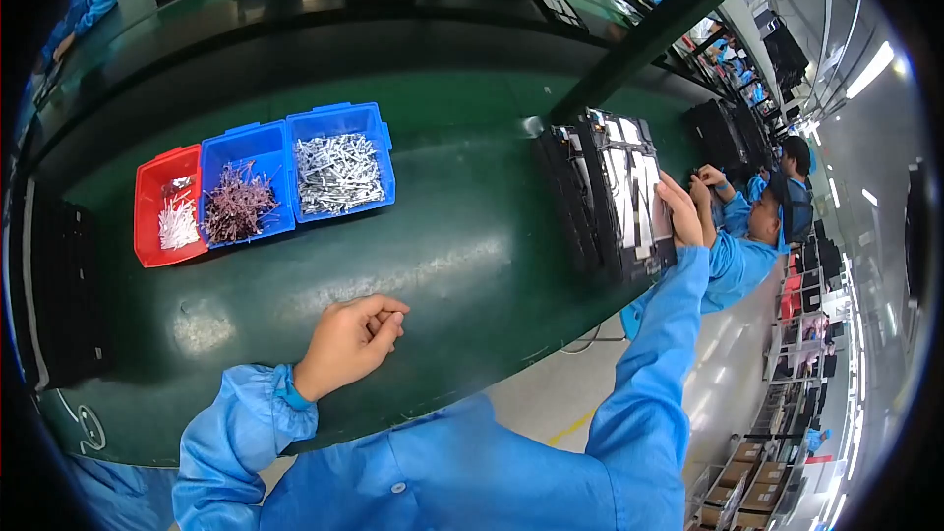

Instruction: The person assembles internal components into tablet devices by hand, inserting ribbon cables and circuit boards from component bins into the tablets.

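Observation:
My left hand (pixel 352 339) is over the near part of the green table, its fingers curled in and the thumb against them; nothing shows in it. At the right, my right hand (pixel 680 214) grips the right edge of a black frame-like unit (pixel 629 192) with white and silver panels and dark cables. Its fingertips lie on the panel side; the thumb's side is partly hidden. Left of that unit, and close against it, stands another black unit (pixel 572 192).
A red bin (pixel 147 216) holds white pieces. Beside it, one blue bin (pixel 241 143) holds brownish wire-like pieces and another blue bin (pixel 334 118) silvery parts. Black cases (pixel 69 295) stack at the left edge. A green post (pixel 629 49) rises behind the units; a co-worker (pixel 752 226) sits to the right.

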`<state>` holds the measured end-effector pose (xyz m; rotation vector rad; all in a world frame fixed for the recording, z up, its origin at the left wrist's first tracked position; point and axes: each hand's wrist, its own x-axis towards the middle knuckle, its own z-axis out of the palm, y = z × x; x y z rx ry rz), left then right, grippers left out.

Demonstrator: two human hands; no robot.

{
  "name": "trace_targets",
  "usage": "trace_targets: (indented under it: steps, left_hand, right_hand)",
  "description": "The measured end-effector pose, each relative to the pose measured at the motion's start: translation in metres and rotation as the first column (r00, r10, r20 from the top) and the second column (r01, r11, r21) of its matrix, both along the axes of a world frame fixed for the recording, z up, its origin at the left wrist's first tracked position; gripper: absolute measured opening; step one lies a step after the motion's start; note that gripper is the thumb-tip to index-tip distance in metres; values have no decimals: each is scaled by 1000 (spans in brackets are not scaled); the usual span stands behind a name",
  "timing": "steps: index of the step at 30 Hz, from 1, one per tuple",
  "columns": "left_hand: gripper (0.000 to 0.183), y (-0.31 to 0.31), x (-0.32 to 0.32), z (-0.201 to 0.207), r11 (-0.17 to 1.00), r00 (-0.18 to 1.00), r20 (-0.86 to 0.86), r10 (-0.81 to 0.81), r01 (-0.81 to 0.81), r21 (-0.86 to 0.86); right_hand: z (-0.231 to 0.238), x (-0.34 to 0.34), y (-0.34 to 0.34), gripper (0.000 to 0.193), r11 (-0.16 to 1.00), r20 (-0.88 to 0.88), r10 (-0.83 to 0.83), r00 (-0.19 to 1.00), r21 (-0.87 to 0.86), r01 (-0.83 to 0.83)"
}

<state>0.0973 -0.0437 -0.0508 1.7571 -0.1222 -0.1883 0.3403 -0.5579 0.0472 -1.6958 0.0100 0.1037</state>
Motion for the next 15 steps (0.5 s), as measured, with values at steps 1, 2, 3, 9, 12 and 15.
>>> trace_targets:
  steps: [1,2,3,9,12,15]
  left_hand:
    - [19,0,0,-1,1000,1000,3,6,-6,-2]
    - [18,0,0,-4,999,1000,-12,29,-29,-37]
    - [17,0,-1,-6,996,998,-29,53,-55,-68]
    - [18,1,1,-2,995,998,-61,26,-32,-97]
    - [18,2,-1,-5,993,996,-82,42,-51,-107]
    - [18,2,-1,-8,993,996,-85,28,-37,-114]
  right_hand:
    - [-6,15,-9,52,1000,3,6,1000,-2,-6]
    - [-13,28,-18,52,999,-36,30,999,-27,-31]
    - [-20,38,-24,52,997,-76,54,996,-49,-58]
    - [-36,60,-34,52,982,-113,167,979,-69,-176]
    - [-35,58,-24,50,983,-113,147,983,-91,-157]
    - [-35,55,-25,49,984,-100,109,989,-130,-121]
